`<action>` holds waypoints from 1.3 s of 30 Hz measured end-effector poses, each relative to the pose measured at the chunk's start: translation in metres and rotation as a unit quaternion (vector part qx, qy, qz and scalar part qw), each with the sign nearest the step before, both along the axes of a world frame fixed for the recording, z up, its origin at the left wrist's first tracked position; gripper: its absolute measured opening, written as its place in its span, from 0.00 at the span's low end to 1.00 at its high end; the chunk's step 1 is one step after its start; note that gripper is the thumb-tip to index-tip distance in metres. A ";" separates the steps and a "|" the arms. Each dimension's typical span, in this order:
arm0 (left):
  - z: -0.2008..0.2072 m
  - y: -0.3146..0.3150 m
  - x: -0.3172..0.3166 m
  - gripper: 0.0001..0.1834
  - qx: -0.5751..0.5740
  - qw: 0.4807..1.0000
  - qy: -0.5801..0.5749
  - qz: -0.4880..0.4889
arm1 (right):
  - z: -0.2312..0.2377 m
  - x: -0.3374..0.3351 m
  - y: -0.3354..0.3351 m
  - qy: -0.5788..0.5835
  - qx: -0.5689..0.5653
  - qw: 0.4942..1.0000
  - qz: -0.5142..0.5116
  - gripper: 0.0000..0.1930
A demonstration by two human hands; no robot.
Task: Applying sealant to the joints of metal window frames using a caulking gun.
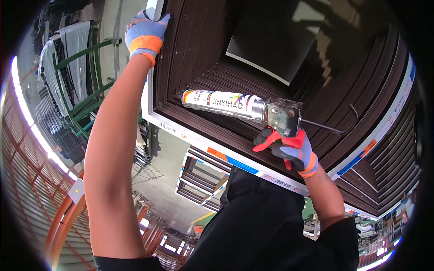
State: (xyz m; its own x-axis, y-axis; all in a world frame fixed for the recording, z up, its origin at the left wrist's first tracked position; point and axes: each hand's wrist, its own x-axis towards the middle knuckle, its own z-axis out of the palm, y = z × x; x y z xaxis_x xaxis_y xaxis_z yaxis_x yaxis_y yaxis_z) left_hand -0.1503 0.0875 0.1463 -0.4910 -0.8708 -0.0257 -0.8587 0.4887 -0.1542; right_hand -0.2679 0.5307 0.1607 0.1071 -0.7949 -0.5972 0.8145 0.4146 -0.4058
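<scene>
My right hand, in a grey-blue glove with dark fingers and an orange cuff, is closed round the red handle of a caulking gun. A white sealant tube with coloured print lies in the gun, its front end pointing left into the inner corner of a dark brown window frame. The gun's bent metal rod sticks out to the right. At the upper left, my left hand, gloved alike, grips the frame's white-taped outer edge, its thumb on the near face. Its other fingertips are partly hidden.
A dark pane with a pale edge shows inside the frame. Green metal racks with wrapped material stand to the left. Beyond the frame's near edge, a smaller window frame is on the floor. More dark profiles are at right.
</scene>
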 end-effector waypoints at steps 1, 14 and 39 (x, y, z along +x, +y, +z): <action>0.000 -0.001 0.001 0.39 0.000 1.000 0.002 -0.005 | -0.005 -0.003 -0.001 0.002 0.007 0.999 0.031 0.29; 0.001 0.006 -0.001 0.39 -0.005 1.000 -0.006 0.012 | -0.016 0.001 -0.014 0.035 -0.028 0.999 0.009 0.18; 0.007 0.013 -0.005 0.37 0.021 0.999 -0.015 0.027 | -0.022 0.009 -0.012 0.030 -0.016 0.999 -0.002 0.28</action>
State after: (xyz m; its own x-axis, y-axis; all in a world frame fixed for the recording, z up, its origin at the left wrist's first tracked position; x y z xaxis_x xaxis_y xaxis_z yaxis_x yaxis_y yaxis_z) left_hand -0.1548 0.1007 0.1531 -0.4417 -0.8940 -0.0756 -0.8795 0.4481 -0.1603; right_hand -0.2591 0.5190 0.1386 0.0690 -0.8139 -0.5769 0.7898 0.3979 -0.4668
